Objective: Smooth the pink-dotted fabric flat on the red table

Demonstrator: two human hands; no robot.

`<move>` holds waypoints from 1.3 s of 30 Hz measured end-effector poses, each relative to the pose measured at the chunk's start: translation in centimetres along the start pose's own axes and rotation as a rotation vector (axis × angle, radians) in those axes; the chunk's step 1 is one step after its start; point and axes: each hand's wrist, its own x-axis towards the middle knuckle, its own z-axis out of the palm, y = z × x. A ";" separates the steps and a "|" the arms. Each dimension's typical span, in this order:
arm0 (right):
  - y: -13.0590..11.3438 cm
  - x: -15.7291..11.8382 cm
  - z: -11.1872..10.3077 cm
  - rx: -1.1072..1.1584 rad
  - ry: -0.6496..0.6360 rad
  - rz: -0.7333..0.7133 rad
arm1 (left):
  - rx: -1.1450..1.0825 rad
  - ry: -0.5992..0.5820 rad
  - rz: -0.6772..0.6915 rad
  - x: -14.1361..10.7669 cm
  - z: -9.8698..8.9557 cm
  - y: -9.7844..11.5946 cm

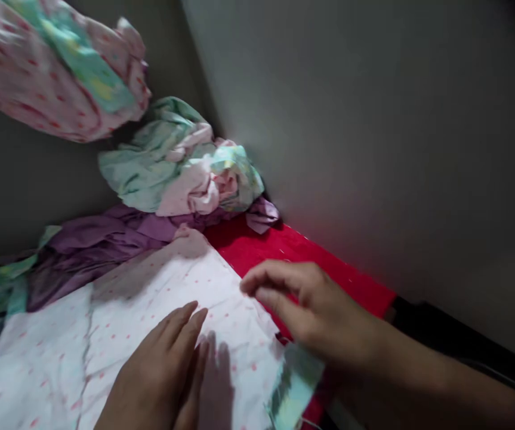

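Observation:
A white cloth with small pink dots (105, 334) lies spread flat on a red surface (293, 251). My left hand (159, 373) rests palm down on it, fingers together and pointing away from me. My right hand (302, 298) hovers just above the cloth's right edge, fingers loosely curled and apart, holding nothing. A strip of mint green trim (295, 385) shows at the cloth's near right corner.
A crumpled heap of mint and pink clothes (185, 161) sits in the wall corner on top of a purple garment (96, 245). A pink dotted cloth with green patches (55, 65) hangs blurred at the upper left. Grey walls close in behind and to the right.

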 end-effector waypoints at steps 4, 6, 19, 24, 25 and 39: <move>-2.1 3.1 4.7 -0.130 -0.275 -0.310 | 0.297 -0.067 -0.034 -0.5 1.9 -4.0; -1.3 6.2 8.2 -0.271 -0.399 -0.399 | 0.286 -0.188 -0.174 -0.7 3.2 -6.1; 8.6 15.8 15.4 -0.635 -0.357 -0.179 | -0.028 -0.457 -0.507 -1.1 5.4 -8.7; 10.6 16.8 12.7 -0.595 -0.112 -0.080 | -0.086 -0.483 -0.529 -0.8 4.8 -8.9; 10.8 17.2 12.5 -0.589 -0.045 -0.048 | -0.097 -0.484 -0.533 -0.8 4.7 -8.9; 13.9 24.6 9.9 -0.428 -0.248 -0.197 | -0.131 -0.551 -0.536 -0.4 4.9 -9.4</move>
